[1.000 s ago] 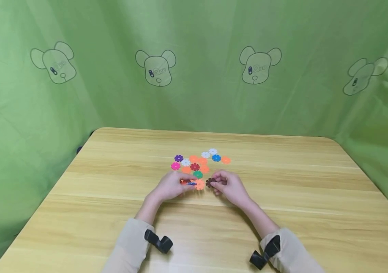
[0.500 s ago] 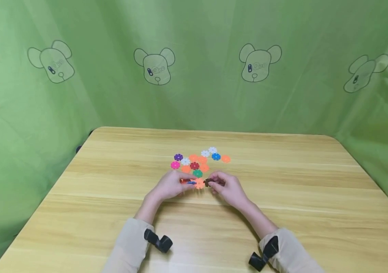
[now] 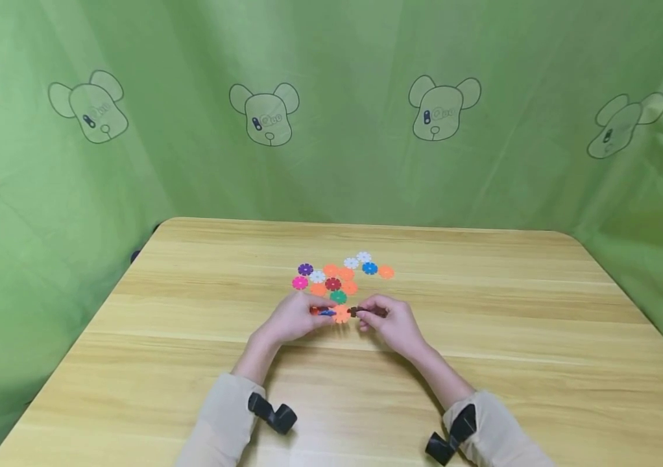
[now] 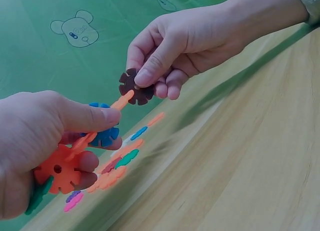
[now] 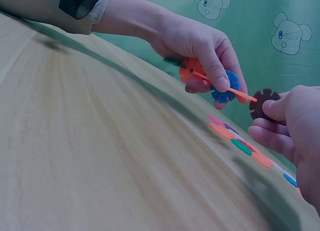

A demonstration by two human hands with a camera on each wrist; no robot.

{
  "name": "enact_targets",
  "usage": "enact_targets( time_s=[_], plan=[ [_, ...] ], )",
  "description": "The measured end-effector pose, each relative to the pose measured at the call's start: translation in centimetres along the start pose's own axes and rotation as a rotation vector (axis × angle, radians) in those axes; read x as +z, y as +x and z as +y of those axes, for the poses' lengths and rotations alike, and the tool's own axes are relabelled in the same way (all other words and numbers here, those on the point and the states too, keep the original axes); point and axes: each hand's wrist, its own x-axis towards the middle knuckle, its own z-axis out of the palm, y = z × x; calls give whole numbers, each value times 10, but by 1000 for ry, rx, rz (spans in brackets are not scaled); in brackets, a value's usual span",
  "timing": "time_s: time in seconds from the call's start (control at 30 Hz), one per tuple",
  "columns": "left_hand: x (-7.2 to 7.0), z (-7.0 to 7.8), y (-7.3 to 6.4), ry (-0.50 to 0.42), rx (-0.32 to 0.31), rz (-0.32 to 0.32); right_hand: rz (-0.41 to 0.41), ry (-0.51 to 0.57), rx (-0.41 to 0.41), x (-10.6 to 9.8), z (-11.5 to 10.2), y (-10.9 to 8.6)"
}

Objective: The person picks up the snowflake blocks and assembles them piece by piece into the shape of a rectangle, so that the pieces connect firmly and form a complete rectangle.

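Observation:
My left hand (image 3: 292, 318) grips a joined chain of notched plastic snowflake discs. Thumb and fingers pinch its blue disc (image 4: 106, 137), while an orange disc (image 4: 59, 169) and a green disc (image 4: 40, 196) hang by the palm. From the blue one another orange disc (image 3: 340, 315) sticks out towards my right hand (image 3: 394, 323). That hand pinches a dark brown disc (image 5: 261, 104) between thumb and fingers. The brown disc's rim meets the edge of the outer orange disc; how deep their slots sit together I cannot tell. Both hands are raised above the table.
Loose discs lie just beyond the hands on the wooden table (image 3: 483, 292): a green one (image 3: 338, 297), a dark red one (image 3: 333, 284), a pink one (image 3: 300, 283), a purple one (image 3: 305, 269), a blue one (image 3: 369, 268), several orange and white. A green curtain (image 3: 355, 175) hangs behind.
My right hand has shifted slightly left, and the brown disc has turned edge-on in the head view and come up against the orange disc. The left hand has stayed nearly still.

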Motion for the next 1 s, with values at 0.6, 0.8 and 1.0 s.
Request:
enact_targets(
  time_s=[0.6, 0.8, 1.0],
  plan=[
    [0, 6, -2, 87, 25, -41, -79, -13, -7, 0, -9, -4],
    [-1, 9, -2, 81, 13, -54, -62, -7, -5, 0, -7, -3],
    [0, 12, -2, 152, 26, -41, -47, -2, -23, 1, 4, -1]
  ],
)
